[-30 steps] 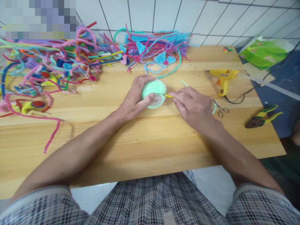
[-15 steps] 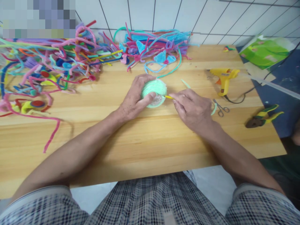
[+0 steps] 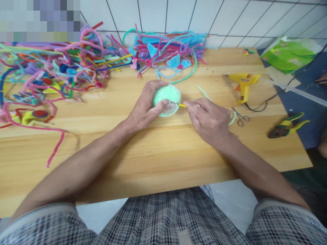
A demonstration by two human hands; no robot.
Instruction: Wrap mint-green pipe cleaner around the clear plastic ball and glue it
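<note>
My left hand (image 3: pixel 146 107) is wrapped round a mint-green ball (image 3: pixel 167 92) made of wound fuzzy cord, its thumb pressing near a pale, clear-looking patch on the front. A green strand (image 3: pixel 187 79) runs from the top of the ball towards the back. Pinched in my right hand (image 3: pixel 208 117) is a thin yellow-handled tool (image 3: pixel 182 105); its slim tip meets the ball beside my left thumb, and the tip's shape is too small to make out. Light-green strips (image 3: pixel 202 91) show behind and beside my right hand.
Colourful pipe cleaners (image 3: pixel 84 58) are heaped at the back left, with a bundle (image 3: pixel 171 44) by the tiled wall. To the right lie a yellow glue gun (image 3: pixel 244 85) with its cord, small scissors (image 3: pixel 241 118), pliers (image 3: pixel 284 127) and a green bag (image 3: pixel 287 56).
Both hands keep their holds on the ball and the tool, almost still. The whole view has shifted slightly. A bit of another person's hand now shows at the right edge.
</note>
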